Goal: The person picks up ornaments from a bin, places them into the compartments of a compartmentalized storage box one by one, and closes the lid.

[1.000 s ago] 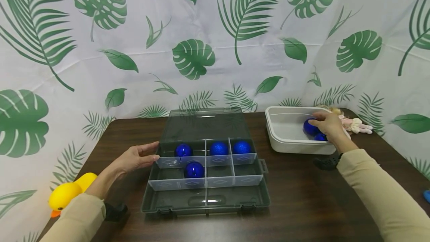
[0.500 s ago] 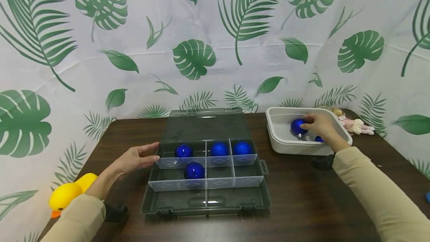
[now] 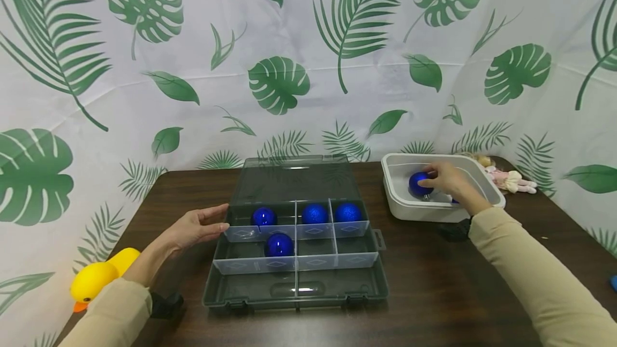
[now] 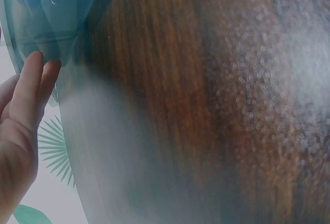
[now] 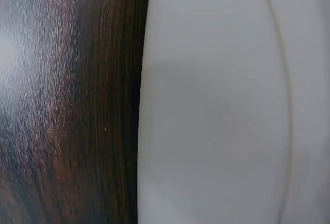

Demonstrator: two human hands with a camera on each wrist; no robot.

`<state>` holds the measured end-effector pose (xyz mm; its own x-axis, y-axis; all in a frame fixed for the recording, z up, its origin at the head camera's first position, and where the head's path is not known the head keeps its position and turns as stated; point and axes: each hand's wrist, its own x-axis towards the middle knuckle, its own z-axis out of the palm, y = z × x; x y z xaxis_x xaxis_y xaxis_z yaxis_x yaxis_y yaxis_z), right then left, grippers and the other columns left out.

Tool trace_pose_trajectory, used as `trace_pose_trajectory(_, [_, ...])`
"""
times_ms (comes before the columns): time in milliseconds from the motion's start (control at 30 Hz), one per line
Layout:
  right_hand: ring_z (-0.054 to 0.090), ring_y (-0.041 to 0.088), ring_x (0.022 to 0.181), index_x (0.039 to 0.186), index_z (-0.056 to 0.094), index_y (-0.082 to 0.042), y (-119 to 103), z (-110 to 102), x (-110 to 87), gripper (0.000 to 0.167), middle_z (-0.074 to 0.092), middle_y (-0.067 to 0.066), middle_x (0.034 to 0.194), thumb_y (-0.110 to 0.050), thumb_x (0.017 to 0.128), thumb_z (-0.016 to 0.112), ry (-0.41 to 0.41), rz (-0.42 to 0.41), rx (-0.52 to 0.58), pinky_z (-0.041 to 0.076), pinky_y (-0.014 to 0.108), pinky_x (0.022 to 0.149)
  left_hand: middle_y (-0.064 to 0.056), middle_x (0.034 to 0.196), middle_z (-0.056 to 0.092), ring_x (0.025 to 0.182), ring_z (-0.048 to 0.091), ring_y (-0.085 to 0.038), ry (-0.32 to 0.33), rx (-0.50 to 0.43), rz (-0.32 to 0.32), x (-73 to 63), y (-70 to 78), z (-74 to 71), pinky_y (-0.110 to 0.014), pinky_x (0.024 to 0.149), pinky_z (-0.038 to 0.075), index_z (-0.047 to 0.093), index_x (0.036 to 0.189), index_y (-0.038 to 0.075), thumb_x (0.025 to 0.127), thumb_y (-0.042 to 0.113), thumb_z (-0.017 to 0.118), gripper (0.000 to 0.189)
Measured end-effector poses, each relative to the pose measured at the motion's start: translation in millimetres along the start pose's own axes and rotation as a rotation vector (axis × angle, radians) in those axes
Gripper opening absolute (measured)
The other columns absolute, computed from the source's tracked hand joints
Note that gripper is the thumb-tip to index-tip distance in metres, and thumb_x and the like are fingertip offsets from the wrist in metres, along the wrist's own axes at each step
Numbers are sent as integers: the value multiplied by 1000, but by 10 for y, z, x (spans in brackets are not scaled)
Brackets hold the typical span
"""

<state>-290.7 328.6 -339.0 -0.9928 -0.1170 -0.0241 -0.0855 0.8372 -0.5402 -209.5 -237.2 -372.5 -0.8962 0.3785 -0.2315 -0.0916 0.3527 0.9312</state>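
In the head view my right hand (image 3: pixel 448 181) reaches into a white tub (image 3: pixel 397 209) and pinches a shiny blue Christmas ball (image 3: pixel 418 183) with a silver cap. Behind the fingers, a second blue ball (image 3: pixel 455 200) is mostly hidden. My left hand (image 3: pixel 194 229), fingers straight, touches the left edge of a grey see-through divided box (image 3: pixel 255 286). Its back row holds a shiny ball (image 3: pixel 263 217) and two glittery balls, one glittery ball (image 3: pixel 314 213) per compartment; another shiny ball (image 3: pixel 279 244) sits in the middle row. The right wrist view shows only the tub wall (image 5: pixel 211 105) and table.
The box's lid (image 3: pixel 295 178) lies back behind it. A yellow toy duck (image 3: pixel 93 281) stands by the left forearm. Right of the tub lies a doll (image 3: pixel 511 180). Something blue (image 3: pixel 614 283) shows at the right edge. Leaf-patterned cloth (image 3: pixel 202 31) hangs behind the wooden table.
My right hand has moved left inside the tub together with a blue ball, away from the other ball there. The left hand and the divided box stay as they were.
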Motion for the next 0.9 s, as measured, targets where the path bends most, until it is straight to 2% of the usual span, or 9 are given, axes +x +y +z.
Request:
trace_pose_trajectory(100, [48,52,112,126,44,17,-16,18,-9,52,48,41,123,-17,91,61,-6,18,35,43,57,93,-28,151,19,125,48,-36,-9,-5,4,3,3,6,-32,95,48,24,146,-4,89,23,65,75])
trace_pose_trajectory(233, [48,50,114,130,40,16,-140,23,-28,55,48,40,124,-21,94,58,56,21,113,42,56,96,-28,152,19,125,49,-35,-12,-3,2,8,2,-6,-31,94,49,24,146,-4,89,23,65,75])
trace_pose_trajectory(367, [49,45,117,134,39,11,-392,2,-54,55,48,36,127,-23,95,56,136,-5,217,44,53,97,-27,152,20,125,48,-36,-3,4,0,16,2,-29,-31,94,49,24,146,-3,89,24,65,76])
trace_pose_trajectory(500, [50,41,118,137,41,6,-731,47,-116,55,48,30,132,-23,94,59,153,-82,312,46,48,97,-27,152,20,125,49,-35,3,6,-6,18,-10,-37,-31,94,49,24,146,-3,89,25,66,77])
trace_pose_trajectory(667, [53,35,116,135,45,1,-1222,276,-201,51,52,23,130,-21,92,62,85,-178,438,48,42,97,-28,151,21,123,51,-34,3,6,-7,19,-19,-20,-31,94,49,24,146,-4,89,25,66,76])
trace_pose_trajectory(800, [55,30,113,134,48,-4,-1613,496,-302,48,55,19,128,-18,91,64,-25,-208,576,49,38,95,-27,152,21,125,49,-35,6,-4,-18,15,-13,-15,-31,94,48,24,147,-3,88,25,66,77])
trace_pose_trajectory(900, [56,27,112,133,49,-8,-1822,637,-385,46,56,15,126,-18,90,64,-102,-226,655,48,39,97,-25,152,20,127,46,-37,7,-4,-23,7,-1,-22,-32,95,48,24,147,-2,89,26,66,77])
